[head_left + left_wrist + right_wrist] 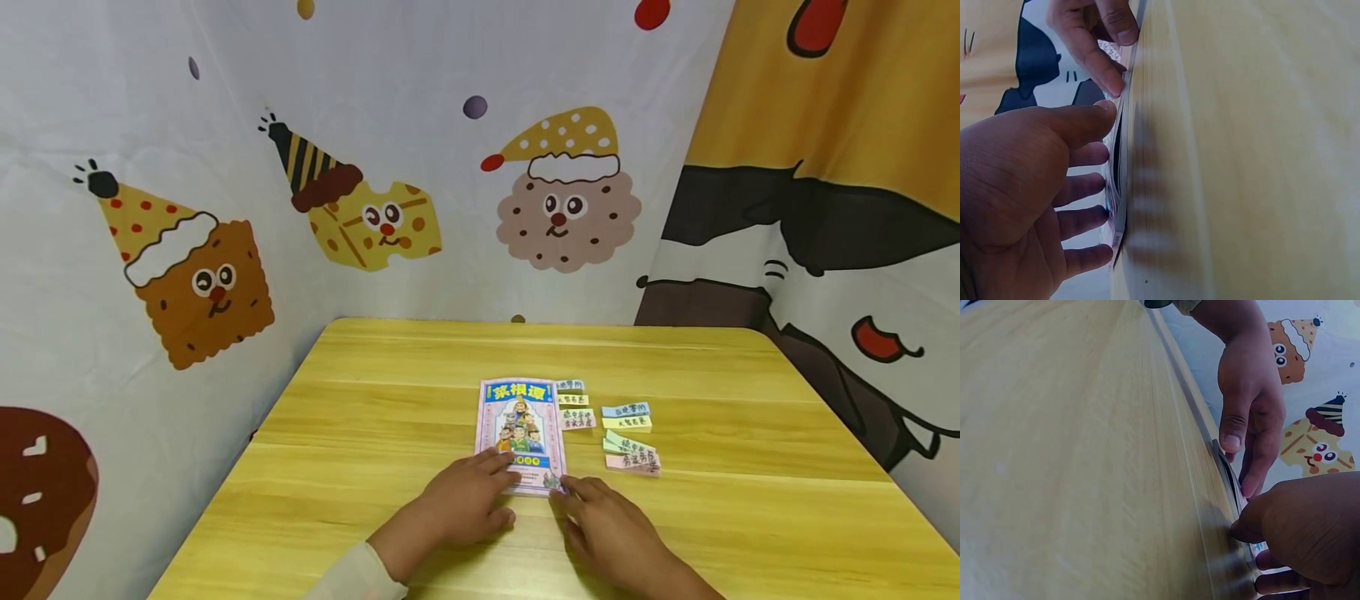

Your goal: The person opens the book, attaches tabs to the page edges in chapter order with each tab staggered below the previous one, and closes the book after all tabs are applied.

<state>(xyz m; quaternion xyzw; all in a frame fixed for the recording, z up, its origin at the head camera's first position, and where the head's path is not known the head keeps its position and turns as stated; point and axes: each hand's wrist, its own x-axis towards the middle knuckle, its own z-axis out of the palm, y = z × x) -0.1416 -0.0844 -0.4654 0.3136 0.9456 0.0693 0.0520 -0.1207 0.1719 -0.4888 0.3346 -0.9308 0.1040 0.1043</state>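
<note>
A book point(521, 417) with a pink and blue cover lies closed on the wooden table, its title in Chinese characters and cartoon figures below. My left hand point(465, 500) rests on its lower left part, fingers fairly straight across the cover. At the lower right corner, my right hand point(615, 529) touches the book with its fingertips, fingers loosely bent. Handwritten paper tabs point(576, 418) stick out from the book's right side. In the left wrist view the pages point(1124, 162) show a small gap along the near edge, beside the left thumb point(1094, 119).
Right of the book lie handwritten paper slips: a blue one point(626, 410) and a yellow one point(627, 424), then green point(628, 445) and pink point(633, 464) ones closer to me. The wooden table point(337, 467) meets a cartoon-printed cloth point(450, 292) at its far edge.
</note>
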